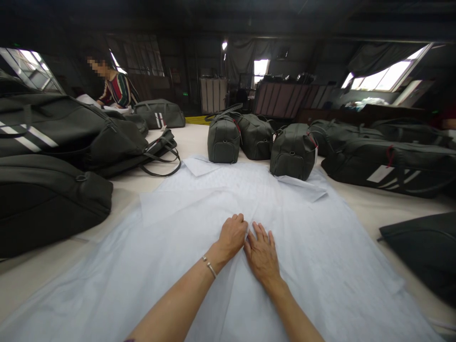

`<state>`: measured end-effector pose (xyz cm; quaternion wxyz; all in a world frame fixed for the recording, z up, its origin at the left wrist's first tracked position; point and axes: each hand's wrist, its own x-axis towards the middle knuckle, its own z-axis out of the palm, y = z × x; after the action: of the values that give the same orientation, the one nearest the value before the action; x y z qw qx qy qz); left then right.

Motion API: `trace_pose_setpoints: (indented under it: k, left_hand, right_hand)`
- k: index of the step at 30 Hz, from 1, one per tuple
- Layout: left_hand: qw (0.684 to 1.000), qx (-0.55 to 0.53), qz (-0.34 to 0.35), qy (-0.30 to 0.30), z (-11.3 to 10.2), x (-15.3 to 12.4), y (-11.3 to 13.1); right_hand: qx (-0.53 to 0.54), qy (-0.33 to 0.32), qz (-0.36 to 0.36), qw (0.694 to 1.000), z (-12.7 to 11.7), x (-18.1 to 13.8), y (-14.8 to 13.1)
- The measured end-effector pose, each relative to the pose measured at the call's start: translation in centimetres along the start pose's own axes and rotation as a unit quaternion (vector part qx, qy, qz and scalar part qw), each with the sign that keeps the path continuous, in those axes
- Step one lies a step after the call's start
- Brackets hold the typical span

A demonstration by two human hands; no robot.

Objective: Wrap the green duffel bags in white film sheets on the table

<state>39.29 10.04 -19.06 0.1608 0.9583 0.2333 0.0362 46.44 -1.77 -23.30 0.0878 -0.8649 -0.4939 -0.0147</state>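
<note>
A large sheet of thin white paper (313, 247) lies spread over the table in front of me. My left hand (233, 235) rests on it with its fingers curled under, closed on a fold of the sheet. Just to its right, my right hand (262, 254) lies flat on the paper with the fingers stretched out and together. The two hands nearly touch. A thin bracelet sits on my left wrist.
Dark green duffel bags (292, 151) stand beyond the paper, more are piled at the left (53, 199) and right (392, 164). Another bag's corner (423, 247) lies at the right edge. A person in a striped top (117, 90) works at the far left.
</note>
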Motion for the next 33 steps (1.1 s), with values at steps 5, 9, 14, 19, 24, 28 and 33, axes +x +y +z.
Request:
trace_pose_setpoints:
  k: [5,9,14,19,24,28,33]
  left_hand:
    - [0.999,0.005,0.031,0.017,0.0,0.2,-1.2]
    - [0.999,0.014,0.046,0.018,0.2,1.0,-2.1]
    - [0.997,0.050,0.029,0.040,1.1,1.2,-1.3]
    - [0.989,0.099,0.028,0.109,2.7,0.8,-0.8]
    - [0.986,0.113,0.055,0.112,3.4,1.0,-1.9]
    - [0.989,0.106,0.043,0.092,3.7,1.1,-2.0]
    - [0.991,0.101,0.019,0.088,4.3,1.1,-1.7]
  right_hand:
    - [0.020,0.001,0.002,1.000,-0.2,0.0,-0.1]
    - [0.089,0.045,0.001,0.995,0.6,0.0,0.6]
    - [0.307,0.157,0.044,0.937,1.6,0.2,2.0]
    - [0.449,0.133,0.168,0.868,-0.1,0.5,2.6]
    - [0.443,0.041,0.192,0.875,-1.8,1.1,3.0]
    - [0.351,-0.024,0.139,0.926,-1.4,1.0,3.2]
    - [0.256,-0.029,0.092,0.962,0.1,0.3,2.9]
